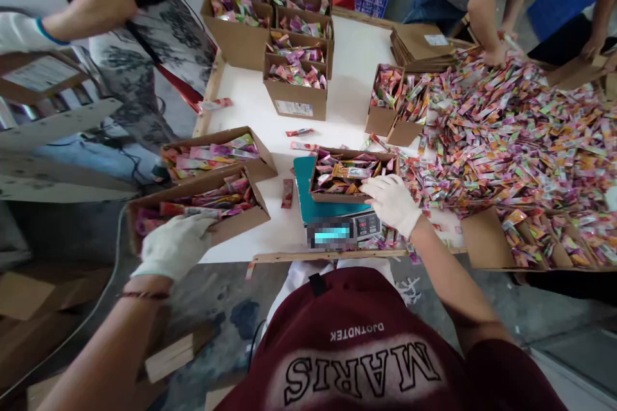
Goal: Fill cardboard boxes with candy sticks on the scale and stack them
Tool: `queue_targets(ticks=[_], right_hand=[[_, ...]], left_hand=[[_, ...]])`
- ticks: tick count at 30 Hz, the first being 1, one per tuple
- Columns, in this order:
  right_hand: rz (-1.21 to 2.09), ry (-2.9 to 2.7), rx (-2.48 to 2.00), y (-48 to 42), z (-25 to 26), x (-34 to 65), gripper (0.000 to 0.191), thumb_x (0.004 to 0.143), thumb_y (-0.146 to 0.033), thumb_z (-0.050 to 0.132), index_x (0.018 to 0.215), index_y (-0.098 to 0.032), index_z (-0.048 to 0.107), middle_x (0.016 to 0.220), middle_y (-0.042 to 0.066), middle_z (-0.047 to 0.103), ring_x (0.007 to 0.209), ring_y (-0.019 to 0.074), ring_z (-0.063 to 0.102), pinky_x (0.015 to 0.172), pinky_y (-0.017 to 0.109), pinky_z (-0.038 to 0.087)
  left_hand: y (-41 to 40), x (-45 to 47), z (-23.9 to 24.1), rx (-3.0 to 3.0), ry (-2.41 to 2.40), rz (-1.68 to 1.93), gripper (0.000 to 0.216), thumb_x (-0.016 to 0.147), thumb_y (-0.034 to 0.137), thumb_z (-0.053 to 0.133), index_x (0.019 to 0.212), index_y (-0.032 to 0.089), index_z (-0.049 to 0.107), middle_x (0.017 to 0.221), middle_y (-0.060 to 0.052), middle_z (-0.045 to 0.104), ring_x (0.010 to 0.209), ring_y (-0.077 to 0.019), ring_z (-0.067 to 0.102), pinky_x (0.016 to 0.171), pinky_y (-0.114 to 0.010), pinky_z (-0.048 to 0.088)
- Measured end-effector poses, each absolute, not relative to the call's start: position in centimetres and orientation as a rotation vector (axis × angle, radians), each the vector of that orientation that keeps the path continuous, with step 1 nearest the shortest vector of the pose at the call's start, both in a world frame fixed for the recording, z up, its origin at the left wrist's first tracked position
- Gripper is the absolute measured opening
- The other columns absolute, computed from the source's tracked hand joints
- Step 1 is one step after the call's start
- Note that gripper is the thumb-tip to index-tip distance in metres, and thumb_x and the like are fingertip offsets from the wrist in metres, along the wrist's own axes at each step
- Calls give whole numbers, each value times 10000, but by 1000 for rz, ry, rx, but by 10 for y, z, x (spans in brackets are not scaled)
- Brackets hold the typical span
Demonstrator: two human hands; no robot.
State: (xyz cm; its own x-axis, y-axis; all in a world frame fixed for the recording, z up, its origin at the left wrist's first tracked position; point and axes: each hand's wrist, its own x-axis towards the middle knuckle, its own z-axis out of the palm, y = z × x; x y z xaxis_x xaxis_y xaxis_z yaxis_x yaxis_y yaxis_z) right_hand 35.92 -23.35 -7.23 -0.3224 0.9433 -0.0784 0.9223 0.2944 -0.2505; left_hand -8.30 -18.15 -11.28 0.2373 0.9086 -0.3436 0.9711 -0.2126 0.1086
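My left hand, in a white glove, is closed over the near rim of a cardboard box at the left table edge. That box holds stick-shaped wrapped packets. Toward the middle, a smaller cardboard box full of similar packets rests on the teal plate of a digital scale. The scale's lit display is blurred out. My gloved right hand grips this box at its near right corner; the fingertips are partly hidden at the rim.
Another filled box touches the left one from behind. Several packed boxes stand at the back. A large heap of loose packets covers the right side, with co-workers' hands at it. Divided boxes sit front right.
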Motion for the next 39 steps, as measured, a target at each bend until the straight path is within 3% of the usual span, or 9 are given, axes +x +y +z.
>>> queue_targets(ticks=[4,9,13,17,19,22,28,33,39], right_hand=[[353,-2205,-1665,-259,-39,391,406,967,-265,616,1369,-210,639,1421,99,653,1311,261,584,1113,449,457],[129,-1972,-1809,-288,-15,425,344,963,-248,582,1295,-218,667,1212,96,723,1143,265,668,1019,434,539],[84,-2045,-1830,-292,-21,429,331,970,-216,522,1258,-197,683,1216,119,705,1161,273,645,1028,443,532],[89,-2282,-1868,-279,-28,419,396,972,-154,453,1294,-189,682,1255,123,675,1165,277,606,1009,439,506],[75,-2408,-1900,-268,-29,412,446,962,-113,436,1326,-205,676,1258,111,665,1118,275,596,978,431,486],[44,-2545,-1923,-252,-30,400,474,971,-99,433,1361,-234,666,1282,104,643,1039,264,580,908,408,450],[62,-2774,-1871,-225,-39,377,504,935,-79,500,1328,-323,700,1235,108,617,1037,271,541,848,380,363],[257,-2854,-1739,-204,-60,380,297,925,-155,555,1061,-248,802,1153,125,638,1020,286,543,843,399,384],[415,-2353,-1497,-219,-57,411,387,840,-54,472,1075,-168,758,1255,128,695,1179,254,613,1056,429,478]], left_hand=[[-152,-72,-144,2207,1690,-259,276,857,284,494,937,206,746,1038,-73,785,892,-240,637,735,-295,435],[-105,-69,-157,2271,1709,-160,397,972,374,373,940,158,704,896,-76,710,738,-174,429,653,-278,285],[-62,-60,-162,2287,1780,-82,556,1004,548,296,833,138,631,658,-23,528,669,-129,227,655,-278,219],[-50,-38,-149,2334,1898,-4,728,947,752,282,711,124,563,570,5,358,674,-119,89,693,-297,290],[-61,-21,-128,2478,1899,56,695,959,728,321,769,131,623,633,-13,450,668,-121,119,695,-302,317],[-86,13,-83,2672,1776,121,507,1013,533,390,946,149,715,860,-76,636,683,-140,323,654,-302,309],[-130,92,-21,2711,1352,378,371,1034,376,443,1080,179,754,1086,-99,715,922,-215,592,814,-363,441],[-149,157,-24,2790,1114,-8,287,1001,263,488,1044,164,754,1079,-137,715,990,-269,635,820,-395,421],[-151,197,-46,2822,1042,-268,269,954,127,502,1014,137,764,1087,-165,725,1029,-281,646,795,-385,372]])
